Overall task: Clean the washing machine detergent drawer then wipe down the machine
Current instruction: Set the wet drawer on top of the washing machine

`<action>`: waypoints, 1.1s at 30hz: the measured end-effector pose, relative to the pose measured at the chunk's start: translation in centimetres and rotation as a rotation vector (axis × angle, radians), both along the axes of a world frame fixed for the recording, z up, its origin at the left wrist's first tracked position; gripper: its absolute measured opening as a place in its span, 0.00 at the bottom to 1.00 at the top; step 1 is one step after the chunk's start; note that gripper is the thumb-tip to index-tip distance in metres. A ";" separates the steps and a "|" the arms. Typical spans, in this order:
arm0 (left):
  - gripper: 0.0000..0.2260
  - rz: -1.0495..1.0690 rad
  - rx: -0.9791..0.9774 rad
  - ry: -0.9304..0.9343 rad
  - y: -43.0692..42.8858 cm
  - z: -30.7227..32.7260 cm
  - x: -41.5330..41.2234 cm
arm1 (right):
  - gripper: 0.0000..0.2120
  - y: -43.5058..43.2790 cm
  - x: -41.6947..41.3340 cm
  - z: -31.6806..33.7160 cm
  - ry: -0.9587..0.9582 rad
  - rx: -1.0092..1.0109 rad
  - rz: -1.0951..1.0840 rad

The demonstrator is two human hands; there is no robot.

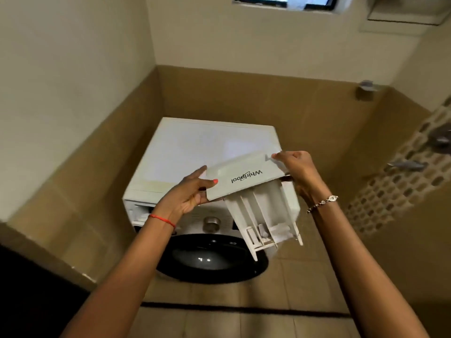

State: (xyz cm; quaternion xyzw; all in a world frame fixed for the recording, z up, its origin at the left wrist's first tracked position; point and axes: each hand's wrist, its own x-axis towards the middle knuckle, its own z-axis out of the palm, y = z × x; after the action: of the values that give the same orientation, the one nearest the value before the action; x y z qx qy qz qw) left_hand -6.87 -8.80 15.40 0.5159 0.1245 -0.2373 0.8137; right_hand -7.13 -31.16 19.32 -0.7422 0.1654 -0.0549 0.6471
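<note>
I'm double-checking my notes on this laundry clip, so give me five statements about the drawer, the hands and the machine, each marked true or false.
1. The white plastic detergent drawer is fully out of the white front-loading washing machine. True.
2. Just one hand holds the drawer. False: the left hand and the right hand each grip an end of its front panel.
3. The machine's round dark glass door hangs open. False: it sits closed.
4. The round silver knob is above the door. True.
5. The drawer's brand lettering reads upright to the camera. False: it is upside down.
</note>
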 end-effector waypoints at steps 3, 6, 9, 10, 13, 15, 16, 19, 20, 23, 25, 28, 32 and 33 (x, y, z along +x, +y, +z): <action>0.29 0.082 -0.056 0.091 4.1 -0.8 1.3 | 0.13 5.3 4.5 0.0 0.011 -0.043 0.076; 0.28 0.208 -0.134 0.150 7.1 -2.0 2.4 | 0.15 10.2 9.0 -0.4 0.032 -0.099 0.162; 0.22 0.311 -0.219 0.206 9.2 -3.2 3.5 | 0.19 14.4 13.4 -1.5 0.005 -0.208 0.243; 0.16 0.307 -0.237 0.216 9.3 -3.3 3.5 | 0.17 15.1 14.1 -1.7 -0.030 -0.248 0.252; 0.05 0.294 -0.260 0.244 10.2 -4.0 4.5 | 0.14 17.8 17.1 -2.8 -0.062 -0.334 0.300; 0.08 0.306 -0.222 0.270 10.9 -4.6 5.7 | 0.15 19.1 19.1 -3.7 -0.043 -0.356 0.351; 0.09 0.303 -0.184 0.272 11.3 -4.7 6.5 | 0.15 19.6 20.2 -4.3 -0.020 -0.351 0.367; 0.09 0.276 -0.051 0.293 12.4 -5.1 8.8 | 0.16 20.5 22.8 -5.9 0.043 -0.319 0.389; 0.07 0.276 -0.013 0.302 12.6 -5.3 9.6 | 0.12 20.8 23.2 -5.9 0.053 -0.309 0.399; 0.01 0.292 0.106 0.315 13.1 -5.6 11.8 | 0.13 21.3 25.0 -6.6 0.074 -0.309 0.419; 0.02 0.296 0.184 0.318 13.2 -5.6 13.0 | 0.16 21.9 26.3 -7.3 0.083 -0.318 0.434; 0.05 0.269 0.311 0.315 13.4 -5.4 14.6 | 0.10 22.8 28.2 -8.5 0.096 -0.303 0.476; 0.20 0.245 0.403 0.287 13.9 -5.8 15.9 | 0.15 23.6 30.1 -10.0 0.132 -0.223 0.525; 0.24 0.246 0.413 0.282 14.1 -6.0 16.1 | 0.15 23.7 30.5 -10.4 0.147 -0.197 0.545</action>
State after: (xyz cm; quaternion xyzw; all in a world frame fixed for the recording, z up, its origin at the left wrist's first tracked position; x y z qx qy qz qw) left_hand 9.18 5.28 9.42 0.6137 0.3440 -0.1759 0.6886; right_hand 23.36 -7.44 8.93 -0.8206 0.0003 0.1588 0.5490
